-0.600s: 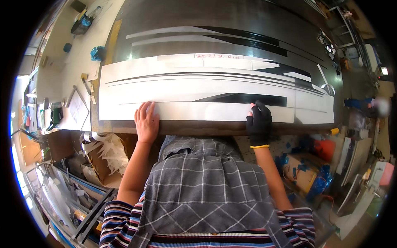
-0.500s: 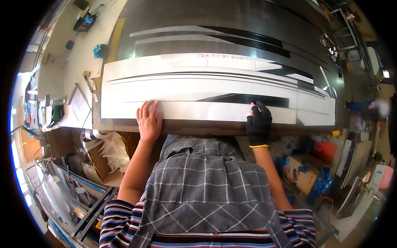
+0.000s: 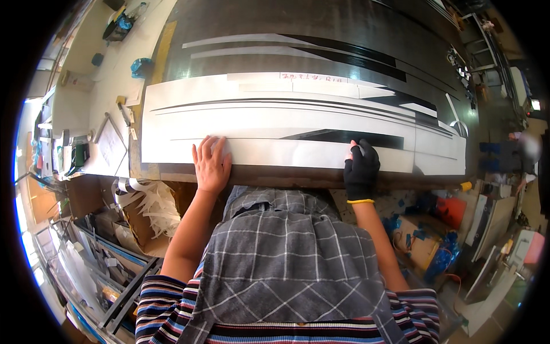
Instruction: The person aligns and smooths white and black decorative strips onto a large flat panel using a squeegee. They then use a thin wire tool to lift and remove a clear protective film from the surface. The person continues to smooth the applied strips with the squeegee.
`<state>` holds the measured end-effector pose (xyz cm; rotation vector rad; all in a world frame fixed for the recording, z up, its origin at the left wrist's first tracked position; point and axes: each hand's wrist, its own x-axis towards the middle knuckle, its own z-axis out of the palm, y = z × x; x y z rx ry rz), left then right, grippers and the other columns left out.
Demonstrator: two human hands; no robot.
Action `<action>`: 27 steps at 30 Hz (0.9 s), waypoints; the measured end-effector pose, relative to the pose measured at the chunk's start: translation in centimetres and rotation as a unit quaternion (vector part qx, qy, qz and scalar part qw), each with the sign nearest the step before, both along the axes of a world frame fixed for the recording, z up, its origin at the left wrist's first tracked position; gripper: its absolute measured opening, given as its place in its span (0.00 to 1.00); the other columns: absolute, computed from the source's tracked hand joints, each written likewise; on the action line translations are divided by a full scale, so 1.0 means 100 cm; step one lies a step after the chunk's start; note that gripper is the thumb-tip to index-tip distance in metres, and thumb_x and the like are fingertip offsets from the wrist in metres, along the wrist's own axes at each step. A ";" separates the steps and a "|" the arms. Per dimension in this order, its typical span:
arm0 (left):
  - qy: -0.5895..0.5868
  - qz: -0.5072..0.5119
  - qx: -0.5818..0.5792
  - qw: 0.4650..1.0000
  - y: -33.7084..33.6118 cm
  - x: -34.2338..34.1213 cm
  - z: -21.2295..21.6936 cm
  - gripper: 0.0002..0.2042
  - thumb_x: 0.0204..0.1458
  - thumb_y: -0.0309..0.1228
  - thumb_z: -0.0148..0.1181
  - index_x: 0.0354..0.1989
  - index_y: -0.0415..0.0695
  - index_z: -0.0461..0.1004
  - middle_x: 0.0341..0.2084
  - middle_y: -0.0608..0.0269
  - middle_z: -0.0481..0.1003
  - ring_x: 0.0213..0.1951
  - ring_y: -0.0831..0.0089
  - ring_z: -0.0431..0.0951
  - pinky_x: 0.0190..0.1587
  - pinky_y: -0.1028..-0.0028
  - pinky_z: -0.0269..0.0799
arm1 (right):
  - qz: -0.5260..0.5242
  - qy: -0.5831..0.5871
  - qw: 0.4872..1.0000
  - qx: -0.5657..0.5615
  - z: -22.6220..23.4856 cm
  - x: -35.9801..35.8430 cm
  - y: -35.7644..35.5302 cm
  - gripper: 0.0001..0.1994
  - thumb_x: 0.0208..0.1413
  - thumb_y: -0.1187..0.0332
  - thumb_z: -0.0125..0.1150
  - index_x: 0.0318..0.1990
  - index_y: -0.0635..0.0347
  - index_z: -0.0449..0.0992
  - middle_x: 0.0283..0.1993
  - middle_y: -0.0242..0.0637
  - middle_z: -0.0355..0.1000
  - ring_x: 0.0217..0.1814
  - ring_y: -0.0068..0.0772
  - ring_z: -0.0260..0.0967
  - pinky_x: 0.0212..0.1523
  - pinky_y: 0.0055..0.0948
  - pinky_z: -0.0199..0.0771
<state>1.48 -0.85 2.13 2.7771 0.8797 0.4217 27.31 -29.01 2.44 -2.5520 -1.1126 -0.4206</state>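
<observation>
Under the flat, open left hand [image 3: 211,165] and half-curled gloved right hand [image 3: 361,166], neither grasping: white decal sheet [image 3: 298,123], probably thin, floppy, crease-prone; best handled by near edge.

dark workbench [image 3: 298,17], white striped sheet [image 3: 275,123]

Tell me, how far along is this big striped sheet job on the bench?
Seemingly done: the white sheet with black stripes lies flat along the dark workbench, with more stripe pieces beyond it. In hand: the bare left hand presses flat on the sheet's near edge, while the black-gloved right hand grips or presses that same edge. Left: probably more work along that edge; the view doesn't show how much.
</observation>
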 end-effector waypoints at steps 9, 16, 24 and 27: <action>0.023 0.002 -0.014 1.000 0.004 -0.002 -0.009 0.23 0.51 0.33 0.57 0.58 0.49 0.67 0.54 0.57 0.66 0.62 0.56 0.62 0.65 0.46 0.47 | 0.142 0.239 0.948 0.156 0.008 -0.044 0.063 0.19 0.45 0.74 0.59 0.49 0.59 0.73 0.47 0.44 0.70 0.50 0.49 0.67 0.52 0.41 0.66; 0.039 0.006 0.030 0.999 0.011 -0.008 -0.030 0.22 0.53 0.33 0.54 0.59 0.48 0.67 0.54 0.57 0.67 0.62 0.56 0.62 0.65 0.48 0.47 | 0.044 0.222 0.970 0.092 0.014 -0.004 0.025 0.15 0.46 0.76 0.59 0.44 0.59 0.73 0.43 0.44 0.73 0.48 0.50 0.69 0.51 0.41 0.68; 0.037 0.007 0.020 0.999 0.007 -0.001 -0.016 0.22 0.53 0.32 0.54 0.59 0.48 0.67 0.54 0.56 0.67 0.63 0.55 0.62 0.66 0.48 0.47 | 0.021 0.182 0.978 0.096 0.003 0.022 -0.009 0.14 0.46 0.75 0.60 0.43 0.60 0.73 0.42 0.44 0.72 0.47 0.48 0.69 0.50 0.39 0.69; 0.042 0.002 0.025 0.999 0.008 -0.006 -0.021 0.22 0.53 0.31 0.52 0.59 0.48 0.66 0.55 0.56 0.67 0.63 0.55 0.62 0.66 0.49 0.47 | 0.089 0.234 0.967 0.046 0.025 -0.010 0.034 0.14 0.45 0.75 0.60 0.42 0.59 0.73 0.42 0.44 0.72 0.46 0.51 0.68 0.50 0.41 0.68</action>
